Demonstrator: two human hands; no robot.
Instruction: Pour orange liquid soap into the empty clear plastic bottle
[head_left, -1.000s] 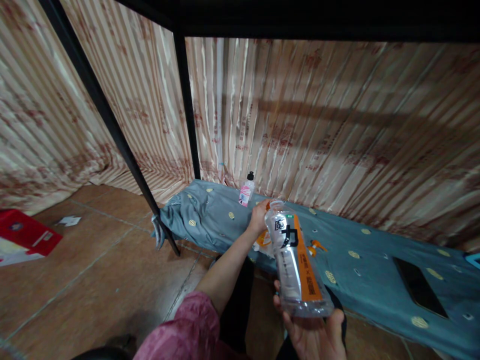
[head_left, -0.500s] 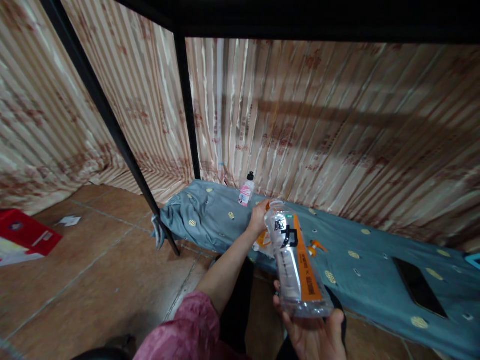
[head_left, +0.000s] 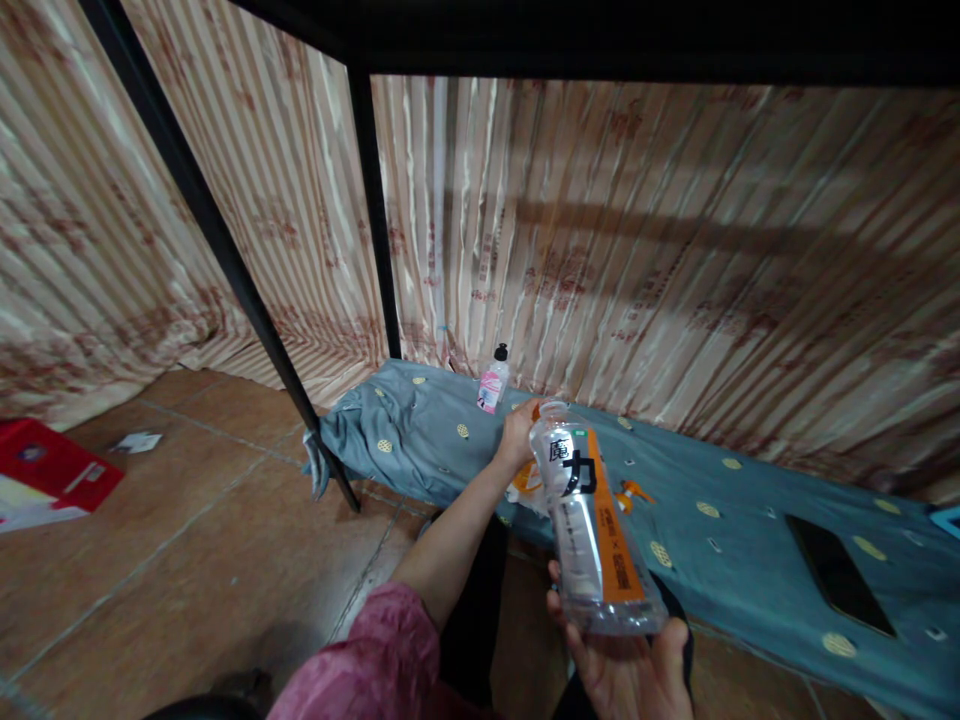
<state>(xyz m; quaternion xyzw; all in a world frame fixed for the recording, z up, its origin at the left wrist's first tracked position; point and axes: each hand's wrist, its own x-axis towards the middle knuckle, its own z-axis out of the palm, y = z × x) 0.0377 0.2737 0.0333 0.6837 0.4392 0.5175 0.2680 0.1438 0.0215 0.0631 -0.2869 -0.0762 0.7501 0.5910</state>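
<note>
A clear plastic drink bottle (head_left: 577, 530) with an orange and silver label stands tilted in front of me, its mouth uncapped and pointing away. My right hand (head_left: 622, 665) grips it round the base, thumb on the right and fingers on the left. Beside the bottle's neck, my left hand (head_left: 517, 435) is closed on a small orange bottle cap (head_left: 536, 409), mostly hidden by the fingers. Partly behind the bottle lies an orange and white packet (head_left: 526, 484). To its right rests a small orange piece (head_left: 634, 492) whose kind I cannot make out.
A blue-green cloth with pineapple prints (head_left: 457, 460) covers the low bench. On it are a small pink-labelled bottle (head_left: 492, 384) with a black cap and a phone (head_left: 838, 572). Black metal posts (head_left: 225, 260) rise at left. A red box (head_left: 52, 472) sits on the tiled floor.
</note>
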